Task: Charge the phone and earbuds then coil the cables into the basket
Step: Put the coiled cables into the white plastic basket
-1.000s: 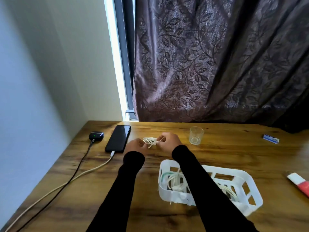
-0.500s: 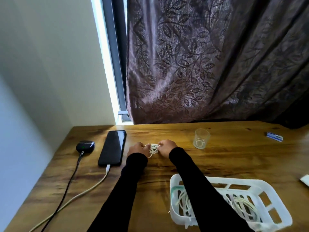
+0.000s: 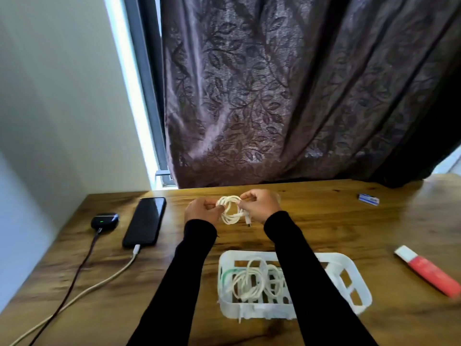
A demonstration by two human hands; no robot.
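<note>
Coiling a white cable above the surface, beyond the basket.

Nearest, toward the front edge: white basket [image 3: 359,278] already holding coiled cables [image 3: 252,283]. Farther in, left hand [image 3: 202,213] and right hand [image 3: 260,207] both pinching a small white cable coil [image 3: 230,211], plug end dangling. Light, limp, springy; probably best gripped across the bundled loops to stop unwinding. By the far left corner, phone [image 3: 146,221] and earbuds case [image 3: 104,220] plugged in.

Both hands [image 3: 233,211] pinch a coiled white cable [image 3: 230,211] above the basket [image 3: 359,278].
</note>
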